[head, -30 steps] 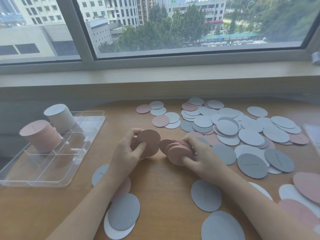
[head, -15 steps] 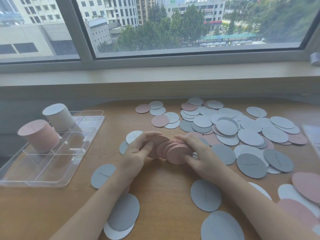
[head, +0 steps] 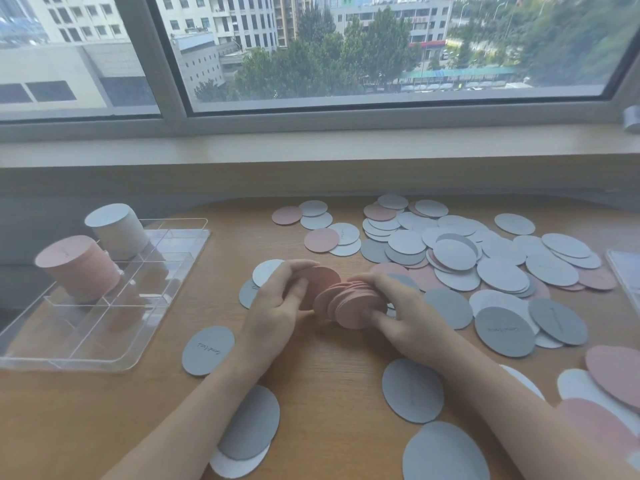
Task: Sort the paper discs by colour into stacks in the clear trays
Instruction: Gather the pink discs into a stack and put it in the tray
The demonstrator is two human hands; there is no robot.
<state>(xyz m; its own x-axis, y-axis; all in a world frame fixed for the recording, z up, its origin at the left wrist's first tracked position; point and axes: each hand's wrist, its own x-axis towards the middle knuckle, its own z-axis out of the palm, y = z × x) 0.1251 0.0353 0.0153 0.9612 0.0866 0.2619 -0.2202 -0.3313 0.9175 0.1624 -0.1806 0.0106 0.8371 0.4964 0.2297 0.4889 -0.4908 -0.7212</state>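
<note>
Wooden surface [head: 329,386] under a window; both hands, left [head: 277,306] and right [head: 398,313], pinch a fanned bunch of pink discs [head: 349,303] at centre; best squared edge-on before carrying left to the pink stack [head: 78,268] in the clear tray [head: 104,341].

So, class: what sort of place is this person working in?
Probably an upper-floor room in a city, perhaps an office or flat. A wooden desk stands against a wide window that looks down on tower blocks and treetops.
</note>
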